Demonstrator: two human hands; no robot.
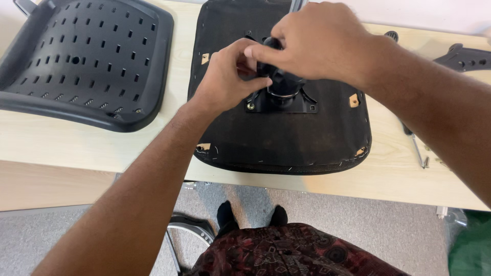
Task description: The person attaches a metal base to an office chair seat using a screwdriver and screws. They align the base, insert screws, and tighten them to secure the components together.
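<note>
While both hands close on the black mechanism (280, 82), the right hand (319, 43) grips its top from above and the left hand (225, 82) pinches its near-left side. The mechanism rises upright from the middle of the upturned seat cushion (286, 138), with both hands equally close. Left of the cushion lies a perforated backrest shell (82, 56); right of it, a screwdriver (417, 148).

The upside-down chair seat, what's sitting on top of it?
A black metal plate with a black mechanism lies on the chair seat. The left hand and right hand hide the mechanism's top.
</note>
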